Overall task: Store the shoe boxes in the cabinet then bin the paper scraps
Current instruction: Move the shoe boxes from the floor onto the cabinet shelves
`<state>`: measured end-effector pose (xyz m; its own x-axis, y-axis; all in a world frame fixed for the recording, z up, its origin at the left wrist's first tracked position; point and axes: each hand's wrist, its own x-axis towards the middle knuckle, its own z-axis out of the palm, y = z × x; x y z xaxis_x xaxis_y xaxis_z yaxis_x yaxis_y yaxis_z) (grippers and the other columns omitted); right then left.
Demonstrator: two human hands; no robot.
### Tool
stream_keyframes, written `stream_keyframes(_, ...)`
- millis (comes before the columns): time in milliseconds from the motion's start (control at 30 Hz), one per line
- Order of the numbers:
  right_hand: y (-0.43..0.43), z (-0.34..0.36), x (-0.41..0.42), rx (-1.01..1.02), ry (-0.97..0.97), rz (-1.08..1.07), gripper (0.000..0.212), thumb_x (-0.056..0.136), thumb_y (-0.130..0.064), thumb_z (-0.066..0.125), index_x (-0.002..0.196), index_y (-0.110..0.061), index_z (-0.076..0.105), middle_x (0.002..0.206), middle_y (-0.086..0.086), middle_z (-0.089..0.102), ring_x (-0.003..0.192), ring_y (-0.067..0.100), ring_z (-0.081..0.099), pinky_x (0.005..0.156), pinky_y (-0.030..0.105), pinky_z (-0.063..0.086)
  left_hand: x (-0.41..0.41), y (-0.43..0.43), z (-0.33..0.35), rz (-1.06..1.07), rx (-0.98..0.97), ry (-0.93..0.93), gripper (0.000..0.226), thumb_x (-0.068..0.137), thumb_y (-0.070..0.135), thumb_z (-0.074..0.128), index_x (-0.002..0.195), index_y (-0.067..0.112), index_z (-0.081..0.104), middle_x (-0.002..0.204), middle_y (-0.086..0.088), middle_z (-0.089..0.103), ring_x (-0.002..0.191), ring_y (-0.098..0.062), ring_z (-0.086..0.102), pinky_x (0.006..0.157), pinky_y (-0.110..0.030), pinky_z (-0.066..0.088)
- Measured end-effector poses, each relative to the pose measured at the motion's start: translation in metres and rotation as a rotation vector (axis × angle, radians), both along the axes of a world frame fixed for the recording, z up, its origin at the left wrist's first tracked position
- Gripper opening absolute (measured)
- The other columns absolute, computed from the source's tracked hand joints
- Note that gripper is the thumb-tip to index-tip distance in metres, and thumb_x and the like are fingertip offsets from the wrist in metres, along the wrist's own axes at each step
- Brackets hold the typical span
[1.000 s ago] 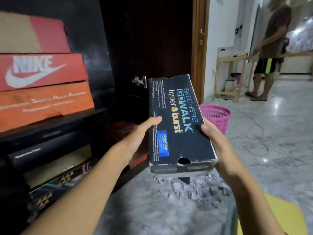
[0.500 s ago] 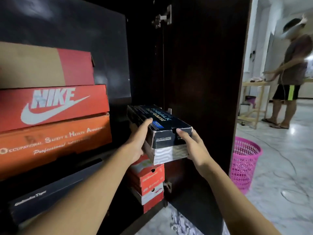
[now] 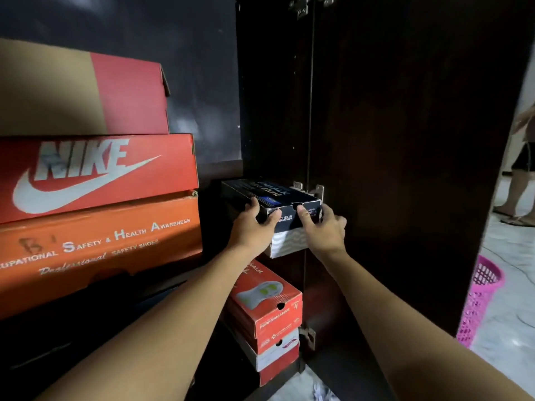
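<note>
A few paper scraps point(image 3: 322, 391) lie on the floor, low down and nearer than the black shoe box point(image 3: 285, 195). Directly below that box, on a lower cabinet shelf, stands a stack of red shoe boxes point(image 3: 269, 309). To the left of the black shoe box, and closer, three larger boxes are piled: an orange safety-shoe box point(image 3: 98, 247), a red Nike box point(image 3: 95, 175) on it, and a brown-and-red box point(image 3: 86, 94) on top. Both hands grip the near end of the black shoe box, which lies partly inside the cabinet. The left hand point(image 3: 254, 224) curls over the left corner; the right hand point(image 3: 324, 227) wraps the right corner, thumb at the lid's notch. Right of the box stands the dark open cabinet door point(image 3: 405, 140). Farther right sits a pink basket point(image 3: 482, 302), and beyond it stands a person point(image 3: 524, 166).
</note>
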<state>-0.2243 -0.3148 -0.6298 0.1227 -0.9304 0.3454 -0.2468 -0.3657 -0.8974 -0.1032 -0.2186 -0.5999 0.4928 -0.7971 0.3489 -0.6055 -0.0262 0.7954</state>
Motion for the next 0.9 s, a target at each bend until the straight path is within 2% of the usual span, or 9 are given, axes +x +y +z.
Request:
stream_keyframes(133,-0.016,0.006,0.022,-0.114,0.095,0.104,0.069,0.093,-0.042,0.061,0.151,-0.019,0.030,0.146,0.009,0.037,0.128,0.026,0.050,0.104,0.042,0.045,0.014,-0.023,0.009,0.023,0.061,0.026,0.072,0.097,0.041,0.051,0.154,0.014,0.018,0.159,-0.012,0.024,0.146,-0.026,0.023,0.118,-0.033,0.024)
stream_keyframes(267,-0.022,0.007,0.041,-0.102,0.308,0.297,0.066,0.100,-0.025,0.054,0.156,-0.019,0.020,0.159,0.005,0.016,0.134,0.026,0.042,0.107,0.034,0.040,0.038,-0.036,0.011,0.108,0.061,0.042,0.063,0.098,0.036,0.052,0.152,0.017,0.026,0.152,-0.012,0.039,0.139,-0.025,0.037,0.111,-0.028,0.030)
stream_keyframes(367,-0.026,-0.001,0.051,-0.146,0.352,0.320,0.068,0.099,-0.018,0.053,0.157,-0.018,0.017,0.161,0.000,0.008,0.132,0.024,0.045,0.106,0.030,0.040,0.051,-0.044,0.004,0.114,0.039,0.068,0.062,0.095,0.037,0.058,0.149,0.020,0.033,0.144,-0.011,0.050,0.132,-0.021,0.047,0.108,-0.025,0.035)
stream_keyframes(467,-0.033,-0.008,0.050,-0.171,0.398,0.311,0.075,0.094,-0.011,0.056,0.157,-0.024,0.016,0.161,-0.003,0.007,0.127,0.026,0.051,0.104,0.036,0.045,0.054,-0.050,0.000,0.122,0.012,0.064,0.062,0.094,0.037,0.059,0.149,0.020,0.035,0.143,-0.012,0.051,0.131,-0.022,0.048,0.108,-0.026,0.037)
stream_keyframes(567,-0.040,-0.003,0.042,-0.164,0.460,0.339,0.073,0.095,-0.014,0.053,0.157,-0.026,0.015,0.159,-0.006,0.012,0.128,0.026,0.049,0.106,0.036,0.043,0.056,-0.053,-0.005,0.123,-0.007,0.072,0.063,0.093,0.036,0.060,0.149,0.019,0.035,0.148,-0.010,0.046,0.136,-0.021,0.043,0.107,-0.023,0.032)
stream_keyframes(633,-0.043,0.003,0.034,-0.148,0.493,0.376,0.070,0.097,-0.017,0.050,0.157,-0.027,0.015,0.161,-0.005,0.014,0.136,0.025,0.043,0.110,0.035,0.038,0.056,-0.054,-0.004,0.123,-0.013,0.078,0.064,0.093,0.035,0.061,0.149,0.020,0.034,0.150,-0.010,0.043,0.138,-0.022,0.040,0.109,-0.023,0.030)
stream_keyframes(733,-0.034,0.007,0.015,-0.152,0.488,0.330,0.058,0.098,-0.024,0.049,0.153,-0.027,0.030,0.158,-0.001,0.032,0.137,0.022,0.043,0.112,0.035,0.036,0.050,-0.053,0.002,0.166,0.022,0.080,0.062,0.094,0.033,0.059,0.149,0.020,0.033,0.151,-0.012,0.041,0.139,-0.026,0.039,0.111,-0.027,0.030)
stream_keyframes(800,-0.019,0.001,-0.007,-0.211,0.536,0.234,0.050,0.098,-0.030,0.048,0.148,-0.030,0.039,0.151,-0.002,0.043,0.132,0.020,0.048,0.108,0.036,0.040,0.043,-0.049,0.003,0.208,0.085,0.022,0.057,0.095,0.033,0.056,0.147,0.015,0.039,0.148,-0.013,0.045,0.136,-0.028,0.043,0.109,-0.030,0.034)
stream_keyframes(900,0.013,-0.016,-0.054,-0.311,0.700,0.143,0.048,0.100,-0.033,0.044,0.148,-0.033,0.039,0.152,-0.007,0.041,0.135,0.018,0.046,0.106,0.034,0.041,0.016,-0.034,-0.006,0.201,0.080,-0.123,0.047,0.087,0.045,0.058,0.127,0.018,0.057,0.128,-0.010,0.062,0.121,-0.031,0.055,0.100,-0.037,0.047)
